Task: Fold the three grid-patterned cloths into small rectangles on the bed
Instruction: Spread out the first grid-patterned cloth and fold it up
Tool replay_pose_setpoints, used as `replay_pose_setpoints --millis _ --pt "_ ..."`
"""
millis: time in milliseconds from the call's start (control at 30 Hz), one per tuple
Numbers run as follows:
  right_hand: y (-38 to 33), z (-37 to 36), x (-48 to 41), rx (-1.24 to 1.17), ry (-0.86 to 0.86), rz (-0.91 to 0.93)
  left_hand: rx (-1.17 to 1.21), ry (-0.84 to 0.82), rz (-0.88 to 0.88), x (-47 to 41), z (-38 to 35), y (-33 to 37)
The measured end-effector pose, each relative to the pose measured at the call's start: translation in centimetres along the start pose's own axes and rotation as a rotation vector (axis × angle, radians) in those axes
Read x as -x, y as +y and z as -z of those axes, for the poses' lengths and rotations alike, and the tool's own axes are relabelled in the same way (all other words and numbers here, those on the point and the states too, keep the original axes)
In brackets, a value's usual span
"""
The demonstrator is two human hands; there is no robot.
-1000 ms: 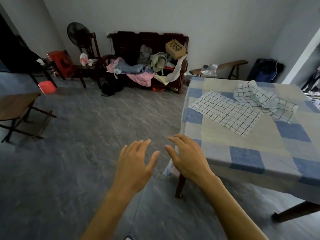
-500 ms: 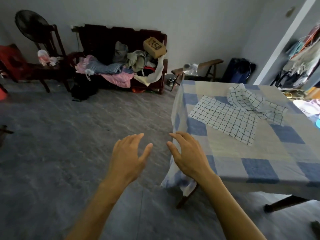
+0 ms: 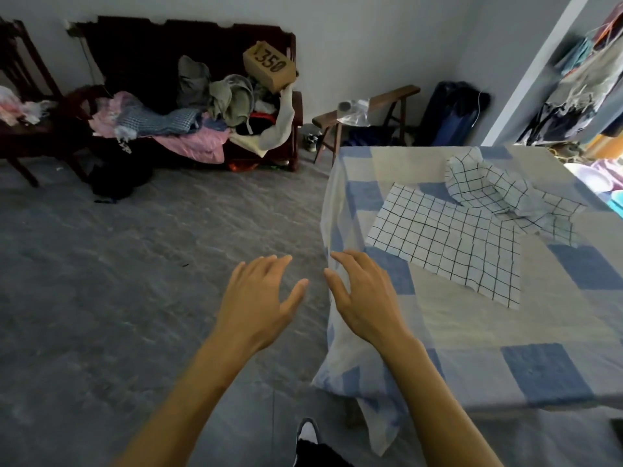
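White cloths with a black grid lie on the bed [image 3: 472,332], which is covered by a blue and cream checked sheet. One grid cloth [image 3: 448,241] is spread flat near the bed's left side. A crumpled grid cloth [image 3: 488,188] is heaped behind it, overlapping another that spreads to the right [image 3: 553,217]. My left hand [image 3: 256,305] hovers over the floor left of the bed corner, fingers apart and empty. My right hand [image 3: 364,298] is over the bed's left edge, fingers spread, holding nothing.
A dark wooden sofa [image 3: 188,106] piled with clothes and a cardboard box [image 3: 269,67] stands against the far wall. A wooden bench [image 3: 367,109] and a blue bag [image 3: 451,112] sit behind the bed. Hanging clothes [image 3: 580,85] are at right. The grey floor [image 3: 118,281] lies to the left.
The view has swung right and closer to the bed, so the bed and cloths appear larger. Both hands stay open and empty; the right one now overlaps the bed's edge.
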State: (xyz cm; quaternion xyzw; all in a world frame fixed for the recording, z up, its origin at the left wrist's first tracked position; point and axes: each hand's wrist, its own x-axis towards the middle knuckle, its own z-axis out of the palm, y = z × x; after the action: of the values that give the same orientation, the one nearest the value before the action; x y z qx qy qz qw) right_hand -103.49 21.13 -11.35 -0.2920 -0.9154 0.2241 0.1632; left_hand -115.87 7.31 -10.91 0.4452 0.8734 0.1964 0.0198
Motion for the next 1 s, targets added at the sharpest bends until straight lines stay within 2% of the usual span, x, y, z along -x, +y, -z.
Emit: replay_pose_setpoints --millis 300,533,767,1000 --pt "2.7 -0.4 -12.1 0.012 0.045 -0.091 0.02 -0.057 -0.092 -13.5 -0.3 -0.8" --pt "3.1 -3.6 -20.6 0.054 0.054 -0.222 0.08 -0.134 -0.193 -24.0 -2.0 -5.6" --pt "1.3 -5.7 -27.4 0.128 0.169 -0.406 0.129 -0.273 -0.431 -33.4 -2.1 -9.4" --pt "1.2 -5.8 -30.1 0.149 0.293 -0.612 0.141 -0.352 -0.665 -41.0 -2.4 -8.4"
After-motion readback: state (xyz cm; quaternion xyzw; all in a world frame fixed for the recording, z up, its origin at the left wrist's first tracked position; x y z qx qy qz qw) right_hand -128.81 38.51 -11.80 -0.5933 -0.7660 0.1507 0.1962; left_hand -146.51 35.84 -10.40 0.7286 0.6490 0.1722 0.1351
